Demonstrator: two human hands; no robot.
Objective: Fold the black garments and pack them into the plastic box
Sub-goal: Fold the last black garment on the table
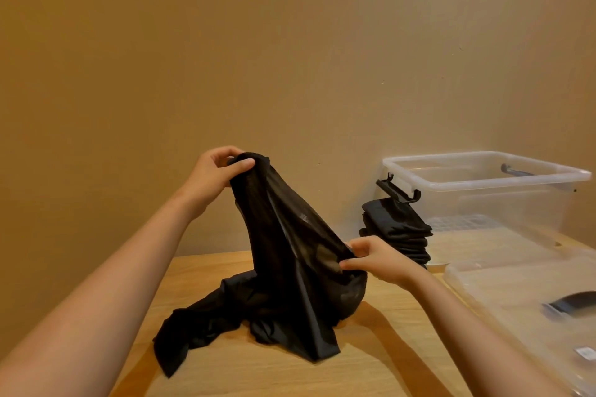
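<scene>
Garment (283,235): thin, sheer black knit, limp, stretched on a slant between both hands. Its tail pools crumpled mid-bench (371,364), with bare wood in front. Left hand (213,177) is raised and pinches the top hem. Right hand (374,258) pinches the lower hem, low over the bench. Folded black stack (400,232) sits just beside the clear rigid box (483,177) at the far right. Lid (516,300) lies along the right edge.

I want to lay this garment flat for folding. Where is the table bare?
Bare table lies along its near edge, between the black garment and the lid. A strip lies behind the garment, by the wall. Crowded right: folded stack, plastic box.
</scene>
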